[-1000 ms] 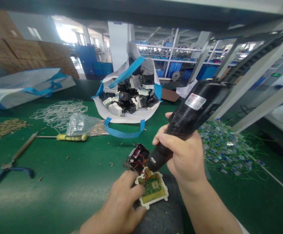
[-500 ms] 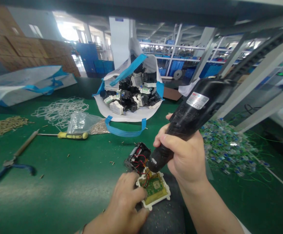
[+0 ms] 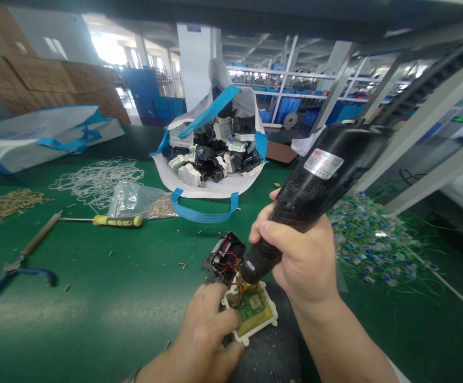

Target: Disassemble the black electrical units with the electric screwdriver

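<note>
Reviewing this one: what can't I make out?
All in the head view:
Black tool: tip hidden behind its nose.
Its label: print too small and blurred to read.
Cable: far end cut off by the right edge.
Board: left edge partly covered by the left hand.
Blue-handled tool: one handle cut off by the left edge.

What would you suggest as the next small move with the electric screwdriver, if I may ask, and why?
I would probably tilt the electric screwdriver slightly in the right hand to check its aim: its tip is hidden, and red wires lie close to its nose, while the left hand holds the white-framed circuit board.
</note>
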{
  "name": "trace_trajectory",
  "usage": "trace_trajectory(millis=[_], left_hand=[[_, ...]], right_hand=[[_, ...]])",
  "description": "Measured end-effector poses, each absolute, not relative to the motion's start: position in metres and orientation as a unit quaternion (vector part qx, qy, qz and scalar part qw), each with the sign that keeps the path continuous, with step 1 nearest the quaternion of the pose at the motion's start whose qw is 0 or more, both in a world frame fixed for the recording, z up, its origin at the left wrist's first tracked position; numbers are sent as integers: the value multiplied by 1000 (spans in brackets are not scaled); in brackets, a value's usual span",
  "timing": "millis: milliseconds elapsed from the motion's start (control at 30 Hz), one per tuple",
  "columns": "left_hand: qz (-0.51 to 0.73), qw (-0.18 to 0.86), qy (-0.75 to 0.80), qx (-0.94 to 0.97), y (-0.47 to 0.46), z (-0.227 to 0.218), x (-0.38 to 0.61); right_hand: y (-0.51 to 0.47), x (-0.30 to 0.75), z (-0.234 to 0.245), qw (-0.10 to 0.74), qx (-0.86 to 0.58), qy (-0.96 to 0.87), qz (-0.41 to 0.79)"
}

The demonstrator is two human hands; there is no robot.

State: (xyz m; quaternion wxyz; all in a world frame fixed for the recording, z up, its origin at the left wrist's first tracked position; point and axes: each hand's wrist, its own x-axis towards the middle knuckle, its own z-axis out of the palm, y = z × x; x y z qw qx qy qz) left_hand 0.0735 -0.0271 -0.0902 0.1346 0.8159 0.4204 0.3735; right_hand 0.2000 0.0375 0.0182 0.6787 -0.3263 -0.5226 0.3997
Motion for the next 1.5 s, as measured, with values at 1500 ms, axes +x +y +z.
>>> trace_trajectory(millis=[1500], left_hand=[[364,144,425,816,-30,-86,73]], right_hand=[[38,201,19,678,-334,-515,405]])
